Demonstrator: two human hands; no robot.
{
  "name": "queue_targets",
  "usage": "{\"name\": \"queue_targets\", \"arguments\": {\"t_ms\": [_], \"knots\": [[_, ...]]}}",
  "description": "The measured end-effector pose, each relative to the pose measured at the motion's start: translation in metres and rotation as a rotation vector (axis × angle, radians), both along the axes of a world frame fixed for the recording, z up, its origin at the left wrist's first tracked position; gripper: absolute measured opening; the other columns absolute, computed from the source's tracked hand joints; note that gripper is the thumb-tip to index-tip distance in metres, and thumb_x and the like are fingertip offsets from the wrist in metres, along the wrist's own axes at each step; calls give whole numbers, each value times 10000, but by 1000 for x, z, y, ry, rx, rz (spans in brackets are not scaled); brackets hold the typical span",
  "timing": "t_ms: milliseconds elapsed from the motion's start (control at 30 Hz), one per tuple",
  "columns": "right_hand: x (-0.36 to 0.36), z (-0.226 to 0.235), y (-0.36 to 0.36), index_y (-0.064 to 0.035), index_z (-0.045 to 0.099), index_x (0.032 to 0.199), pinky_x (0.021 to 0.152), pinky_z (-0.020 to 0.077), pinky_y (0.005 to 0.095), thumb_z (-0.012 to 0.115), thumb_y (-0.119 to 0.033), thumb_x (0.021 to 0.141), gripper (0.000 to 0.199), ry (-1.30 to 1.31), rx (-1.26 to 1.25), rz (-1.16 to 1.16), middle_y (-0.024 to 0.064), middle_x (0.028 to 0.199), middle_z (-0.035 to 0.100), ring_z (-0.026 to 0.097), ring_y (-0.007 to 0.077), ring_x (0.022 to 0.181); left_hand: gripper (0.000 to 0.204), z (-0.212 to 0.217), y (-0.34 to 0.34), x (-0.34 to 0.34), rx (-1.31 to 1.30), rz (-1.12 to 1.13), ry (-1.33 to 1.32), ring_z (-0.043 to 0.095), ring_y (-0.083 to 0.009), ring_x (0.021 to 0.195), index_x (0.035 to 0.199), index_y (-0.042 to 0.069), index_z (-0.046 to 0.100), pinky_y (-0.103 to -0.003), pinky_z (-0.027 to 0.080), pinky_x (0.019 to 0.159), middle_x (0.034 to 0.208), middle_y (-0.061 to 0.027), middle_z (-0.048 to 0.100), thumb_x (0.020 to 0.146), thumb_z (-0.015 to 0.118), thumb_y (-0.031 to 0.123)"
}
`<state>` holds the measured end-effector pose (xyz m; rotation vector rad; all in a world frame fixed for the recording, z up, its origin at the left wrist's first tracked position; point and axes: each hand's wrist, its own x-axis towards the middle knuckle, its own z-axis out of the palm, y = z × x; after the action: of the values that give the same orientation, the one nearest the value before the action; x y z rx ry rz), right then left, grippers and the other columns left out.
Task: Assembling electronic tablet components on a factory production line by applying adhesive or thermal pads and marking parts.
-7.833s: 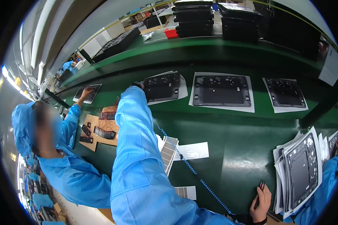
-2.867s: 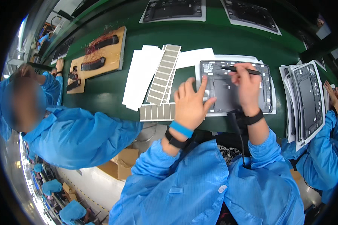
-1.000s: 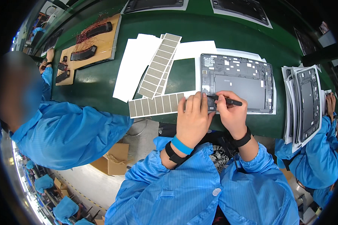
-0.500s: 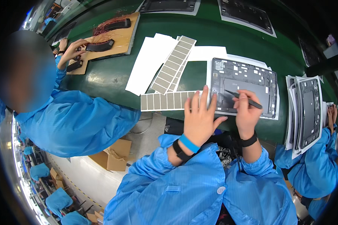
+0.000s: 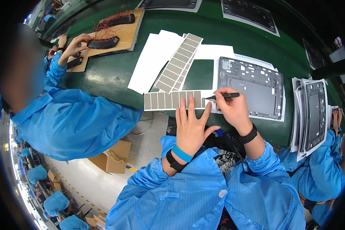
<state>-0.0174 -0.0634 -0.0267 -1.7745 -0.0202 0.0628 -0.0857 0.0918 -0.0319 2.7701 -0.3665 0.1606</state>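
Right hand (image 5: 234,109) holding tweezers (image 5: 227,95), shell (image 5: 251,94) containing white pieces (image 5: 242,68)

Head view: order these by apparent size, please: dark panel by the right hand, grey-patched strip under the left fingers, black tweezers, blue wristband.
1. Dark panel
2. Grey-patched strip
3. Black tweezers and blue wristband: too alike to rank.

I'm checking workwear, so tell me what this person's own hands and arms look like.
The ungloved left hand has a flat bright-blue wristband beside a black strap at the wrist. The ungloved right hand has a wide black wristband. Both arms wear long blue cloth sleeves with faint thin stripes and gathered cuffs.
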Motion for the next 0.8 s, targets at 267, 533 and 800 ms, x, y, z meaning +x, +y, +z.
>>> {"name": "queue_targets", "arguments": {"t_ms": [267, 533, 800], "knots": [[-5, 39, -68, 51, 639, 1098, 579, 503, 231, 575, -91, 958, 210, -106, 229, -243, 52, 686, 621, 585, 87, 584, 575, 12, -13, 8, -44, 31, -91, 321, -497, 1338, 1261, 107, 623, -605, 327, 1026, 1423, -244, 402, 822, 704, 470], [-43, 33, -214, 72, 638, 1081, 679, 540, 244, 575, -60, 934, 207, -93, -89, -375, 46, 744, 638, 563, 75, 590, 320, 33, -147, 32, -361, -403, -155, 518, -379, 1200, 1077, -9, 598, -423, 459, 968, 1247, -199, 520, 808, 706, 130], [-52, 25, -235, 40, 665, 1029, 574, 483, 213, 609, -60, 912, 163, -39, -134, -373, 38, 746, 652, 641, 93, 671, 547, -2, -221, 44, -367, -518, -24, 414, -411, 1334, 1265, -91, 471, -422, 420, 1063, 1376, -266, 436, 805, 695, 101]]}}
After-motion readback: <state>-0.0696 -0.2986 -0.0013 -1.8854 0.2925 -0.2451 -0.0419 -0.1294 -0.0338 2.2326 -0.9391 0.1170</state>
